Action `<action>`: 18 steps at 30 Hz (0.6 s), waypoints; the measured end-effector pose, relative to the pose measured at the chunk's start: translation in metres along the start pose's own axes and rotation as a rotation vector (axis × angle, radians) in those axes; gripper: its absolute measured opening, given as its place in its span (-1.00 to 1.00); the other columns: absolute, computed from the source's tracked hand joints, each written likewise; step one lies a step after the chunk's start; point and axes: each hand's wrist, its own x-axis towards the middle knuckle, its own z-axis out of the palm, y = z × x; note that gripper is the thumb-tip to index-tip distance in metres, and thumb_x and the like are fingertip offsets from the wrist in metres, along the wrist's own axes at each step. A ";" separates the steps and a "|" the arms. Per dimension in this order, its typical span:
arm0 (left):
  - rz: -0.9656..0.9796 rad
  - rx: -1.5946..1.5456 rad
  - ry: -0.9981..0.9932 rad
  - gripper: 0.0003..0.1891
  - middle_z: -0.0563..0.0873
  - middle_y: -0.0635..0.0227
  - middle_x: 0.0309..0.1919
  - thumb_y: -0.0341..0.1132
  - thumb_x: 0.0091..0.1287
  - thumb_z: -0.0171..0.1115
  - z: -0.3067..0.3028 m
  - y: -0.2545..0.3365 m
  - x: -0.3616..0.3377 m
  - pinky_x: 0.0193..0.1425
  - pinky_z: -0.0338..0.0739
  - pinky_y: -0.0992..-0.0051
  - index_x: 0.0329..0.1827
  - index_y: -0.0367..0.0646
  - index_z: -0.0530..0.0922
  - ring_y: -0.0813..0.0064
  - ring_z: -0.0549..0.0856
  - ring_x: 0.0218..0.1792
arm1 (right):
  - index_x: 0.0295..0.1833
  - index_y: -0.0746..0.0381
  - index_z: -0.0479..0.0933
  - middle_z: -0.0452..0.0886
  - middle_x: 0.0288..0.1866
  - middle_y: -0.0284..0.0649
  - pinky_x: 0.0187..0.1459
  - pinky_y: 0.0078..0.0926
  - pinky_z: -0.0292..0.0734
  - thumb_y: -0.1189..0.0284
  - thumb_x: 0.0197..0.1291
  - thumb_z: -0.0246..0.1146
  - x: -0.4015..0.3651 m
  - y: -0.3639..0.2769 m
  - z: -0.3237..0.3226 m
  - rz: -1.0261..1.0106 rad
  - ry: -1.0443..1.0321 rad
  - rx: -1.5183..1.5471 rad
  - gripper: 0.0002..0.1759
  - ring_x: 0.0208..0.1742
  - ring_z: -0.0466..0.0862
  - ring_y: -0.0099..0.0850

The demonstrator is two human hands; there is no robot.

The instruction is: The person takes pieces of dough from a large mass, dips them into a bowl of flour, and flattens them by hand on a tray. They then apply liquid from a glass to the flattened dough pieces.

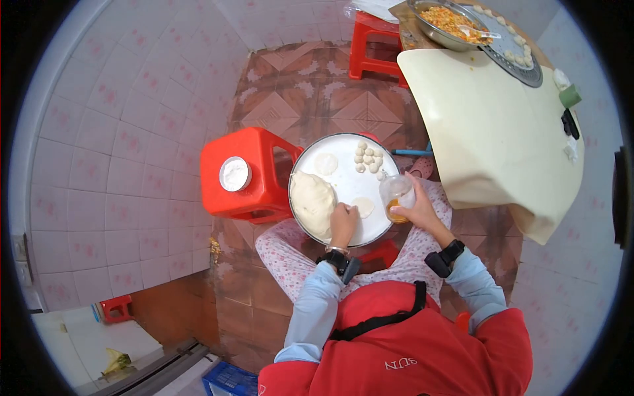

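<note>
A round white tray (347, 183) with a dark rim stands between the knees. My left hand (343, 224) is over its near part, fingers curled, between a large mound of dough (312, 203) and a flat dough disc (362, 207). Whatever those fingers may pinch is hidden. At the tray's right edge my right hand (424, 210) is wrapped round a clear cup (393, 187), tilted, with yellow liquid low inside it. Several small dough balls (369, 158) sit at the tray's far right. Another flat dough disc (325, 164) lies at the far left.
Left of the tray, a red stool (218, 191) bears a bowl of white powder (235, 173). A cream-covered table (495, 132) at right holds a metal bowl of orange filling (439, 34) and a platter (528, 74) of dough pieces. Another red stool (358, 49) stands behind.
</note>
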 end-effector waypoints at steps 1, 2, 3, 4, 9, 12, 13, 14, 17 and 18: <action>0.068 0.070 -0.019 -0.77 0.68 -0.05 -0.35 -0.27 0.29 0.23 -0.011 0.008 -0.010 -0.13 0.53 0.09 -0.23 -0.31 0.56 -0.08 0.66 -0.24 | 0.49 0.35 0.09 0.35 0.38 0.08 0.41 -0.28 0.25 0.32 -0.18 0.56 -0.001 0.000 0.002 0.000 0.002 0.002 0.13 0.40 0.38 -0.15; 0.070 0.073 -0.020 -0.77 0.68 -0.05 -0.35 -0.27 0.29 0.23 -0.016 0.010 -0.018 -0.13 0.53 0.09 -0.23 -0.31 0.56 -0.08 0.66 -0.24 | 0.48 0.34 0.10 0.36 0.36 0.10 0.40 -0.26 0.26 0.31 -0.18 0.57 -0.002 -0.001 0.004 -0.023 -0.009 -0.030 0.13 0.39 0.39 -0.11; 0.171 0.129 -0.012 -0.78 0.68 -0.04 -0.24 -0.29 0.29 0.23 -0.019 0.009 -0.024 -0.09 0.53 0.13 -0.18 -0.29 0.56 -0.04 0.66 -0.17 | 0.48 0.34 0.12 0.36 0.34 0.11 0.39 -0.24 0.27 0.31 -0.19 0.57 -0.002 -0.002 0.006 -0.046 -0.018 -0.062 0.12 0.38 0.40 -0.08; 0.271 0.185 -0.004 -0.78 0.67 -0.02 -0.13 -0.31 0.29 0.22 -0.022 0.008 -0.030 -0.06 0.53 0.17 -0.13 -0.28 0.56 0.01 0.66 -0.10 | 0.48 0.34 0.12 0.36 0.34 0.11 0.39 -0.24 0.27 0.31 -0.19 0.57 -0.003 -0.003 0.007 -0.044 -0.014 -0.061 0.12 0.38 0.40 -0.08; 0.792 0.548 -0.067 -0.67 0.60 0.10 0.09 -0.24 0.28 0.22 -0.032 -0.003 -0.044 0.19 0.41 0.16 0.04 -0.22 0.56 0.12 0.52 0.21 | 0.50 0.20 0.14 0.39 0.18 0.06 0.17 -0.12 0.39 0.20 -0.25 0.57 -0.002 -0.022 0.027 -0.418 -0.124 -0.503 0.15 0.21 0.45 -0.01; 0.816 0.646 -0.082 -0.62 0.58 0.13 0.10 -0.18 0.29 0.22 -0.026 -0.010 -0.052 0.31 0.32 0.08 0.09 -0.22 0.56 0.14 0.45 0.32 | 0.51 0.09 0.16 0.39 0.17 0.03 0.10 -0.10 0.37 0.17 -0.21 0.54 0.000 -0.031 0.047 -0.465 -0.160 -0.673 0.11 0.17 0.46 -0.06; 0.784 0.649 -0.100 -0.59 0.58 0.12 0.11 -0.16 0.32 0.22 -0.025 -0.011 -0.055 0.34 0.28 0.04 0.12 -0.23 0.55 0.14 0.42 0.35 | 0.51 0.03 0.17 0.38 0.20 0.03 0.09 -0.06 0.33 0.16 -0.17 0.52 0.003 -0.033 0.052 -0.456 -0.199 -0.718 0.08 0.15 0.45 -0.05; 0.778 0.646 -0.099 -0.59 0.58 0.12 0.11 -0.16 0.32 0.22 -0.024 -0.013 -0.057 0.34 0.28 0.04 0.12 -0.23 0.55 0.14 0.42 0.35 | 0.51 0.03 0.17 0.38 0.20 0.03 0.09 -0.06 0.33 0.16 -0.17 0.52 0.004 -0.034 0.056 -0.457 -0.206 -0.719 0.08 0.15 0.45 -0.05; 0.785 0.657 -0.073 -0.59 0.58 0.10 0.10 -0.16 0.33 0.21 -0.022 -0.016 -0.058 0.34 0.28 0.03 0.11 -0.26 0.55 0.13 0.44 0.33 | 0.51 0.07 0.17 0.39 0.20 0.02 0.08 -0.05 0.31 0.10 -0.15 0.50 0.007 -0.033 0.070 -0.528 -0.179 -0.810 0.07 0.14 0.45 -0.07; 0.762 0.663 -0.106 -0.59 0.58 0.10 0.12 -0.16 0.34 0.19 -0.022 -0.017 -0.059 0.37 0.25 0.02 0.13 -0.25 0.54 0.13 0.42 0.35 | 0.49 0.09 0.19 0.40 0.20 0.01 0.08 -0.04 0.30 0.08 -0.15 0.49 0.007 -0.032 0.076 -0.584 -0.118 -0.824 0.06 0.13 0.45 -0.07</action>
